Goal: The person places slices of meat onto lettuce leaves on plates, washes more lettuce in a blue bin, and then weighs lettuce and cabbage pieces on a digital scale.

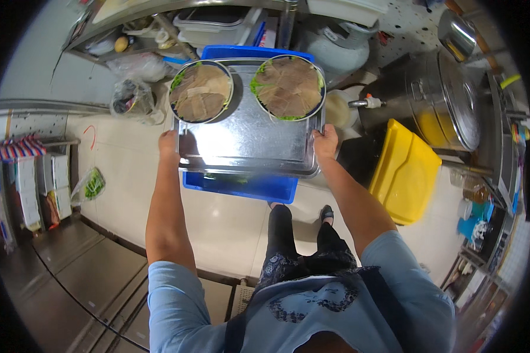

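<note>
I hold a shiny metal tray (265,139) level in front of me. My left hand (168,142) grips its left edge and my right hand (326,140) its right edge; the fingers curl out of sight beneath. On the far half rest two round plates with dark rims. Thin brown slices, apparently meat, cover the left plate (201,92) over green leaves. The right plate (289,88) bears similar overlapping slices with lettuce showing around its edge. Below the tray a blue plastic crate (243,187) shows at the near and far sides, with something green inside.
A yellow plastic lid (404,174) and a large steel pot with a tap (402,97) are on the right. A gas cylinder (335,48) stands behind the tray. Bagged greens (92,184) lie on the floor at left. Steel cabinets (84,269) line the near left.
</note>
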The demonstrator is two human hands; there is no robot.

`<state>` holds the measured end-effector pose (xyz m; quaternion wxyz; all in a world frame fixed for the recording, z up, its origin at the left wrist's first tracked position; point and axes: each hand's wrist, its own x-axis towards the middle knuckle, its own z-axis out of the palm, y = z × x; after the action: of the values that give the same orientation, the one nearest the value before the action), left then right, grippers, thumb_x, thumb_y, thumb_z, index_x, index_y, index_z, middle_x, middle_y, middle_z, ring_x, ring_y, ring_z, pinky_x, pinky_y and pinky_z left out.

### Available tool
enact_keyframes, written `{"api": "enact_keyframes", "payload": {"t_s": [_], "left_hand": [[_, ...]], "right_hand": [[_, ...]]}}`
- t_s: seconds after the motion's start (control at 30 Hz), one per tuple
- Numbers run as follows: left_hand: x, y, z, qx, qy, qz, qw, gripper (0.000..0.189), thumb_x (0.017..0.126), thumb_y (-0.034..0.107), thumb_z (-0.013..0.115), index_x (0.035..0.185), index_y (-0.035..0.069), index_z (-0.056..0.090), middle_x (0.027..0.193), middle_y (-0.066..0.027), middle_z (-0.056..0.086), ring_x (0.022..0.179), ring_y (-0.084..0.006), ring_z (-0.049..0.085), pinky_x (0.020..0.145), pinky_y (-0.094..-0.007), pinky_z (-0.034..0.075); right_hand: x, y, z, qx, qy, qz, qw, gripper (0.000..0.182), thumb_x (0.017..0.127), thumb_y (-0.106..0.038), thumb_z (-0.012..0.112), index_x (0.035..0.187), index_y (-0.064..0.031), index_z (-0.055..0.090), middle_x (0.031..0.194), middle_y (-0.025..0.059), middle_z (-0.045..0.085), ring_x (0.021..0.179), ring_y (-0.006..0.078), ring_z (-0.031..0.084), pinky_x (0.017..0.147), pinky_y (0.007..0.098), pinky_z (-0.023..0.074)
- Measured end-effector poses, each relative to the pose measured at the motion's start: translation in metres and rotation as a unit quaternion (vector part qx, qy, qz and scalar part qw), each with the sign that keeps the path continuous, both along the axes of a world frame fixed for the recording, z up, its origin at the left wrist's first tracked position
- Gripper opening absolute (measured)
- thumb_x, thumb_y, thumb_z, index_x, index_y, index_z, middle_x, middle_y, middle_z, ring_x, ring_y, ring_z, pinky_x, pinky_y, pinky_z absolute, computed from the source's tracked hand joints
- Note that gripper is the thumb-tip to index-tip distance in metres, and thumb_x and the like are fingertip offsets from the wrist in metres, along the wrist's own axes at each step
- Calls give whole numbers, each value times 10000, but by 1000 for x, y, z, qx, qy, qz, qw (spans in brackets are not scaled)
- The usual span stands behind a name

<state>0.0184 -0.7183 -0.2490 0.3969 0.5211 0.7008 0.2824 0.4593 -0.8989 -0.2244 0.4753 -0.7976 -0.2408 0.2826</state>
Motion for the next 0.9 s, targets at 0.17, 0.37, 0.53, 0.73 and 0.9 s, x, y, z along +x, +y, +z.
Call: {"api": "enact_keyframes", "payload": {"t_s": [0.17,0.37,0.53,0.73,0.9], "left_hand": [[11,-5,11,41,53,-38,997,118,761,168,541,748,53,563,678,-26,532,587,-180,516,517,-328,417],[66,-79,91,-179,-363,143,903,210,825,202,436,833,17,536,743,-111,588,668,-237,587,601,-356,492],[131,-132,131,-162,-346,156,911,187,819,181,437,819,14,520,731,-115,582,669,-247,581,633,-359,481],[236,-220,123,-171,-389,105,899,207,802,186,447,824,1,537,790,-109,584,693,-237,576,614,-333,469],[357,-304,119,-168,-364,-63,914,218,808,241,476,801,45,569,625,-35,526,526,-179,509,457,-298,397]], "right_hand": [[9,-15,5,108,-28,-27,993,166,719,65,587,765,-42,469,652,-6,463,611,93,444,565,233,371],[44,-63,16,49,-38,-40,997,151,718,29,616,744,-18,475,634,4,473,586,105,428,549,250,371],[89,-141,65,7,-45,-75,996,172,683,-50,624,768,-11,480,615,97,470,580,177,463,552,322,404],[192,-269,71,5,-59,-122,991,186,710,21,595,690,-53,425,620,-13,396,599,91,409,523,255,354],[261,-351,123,-129,-49,-204,969,88,715,-18,544,752,-60,477,637,1,453,593,125,434,519,296,383]]}}
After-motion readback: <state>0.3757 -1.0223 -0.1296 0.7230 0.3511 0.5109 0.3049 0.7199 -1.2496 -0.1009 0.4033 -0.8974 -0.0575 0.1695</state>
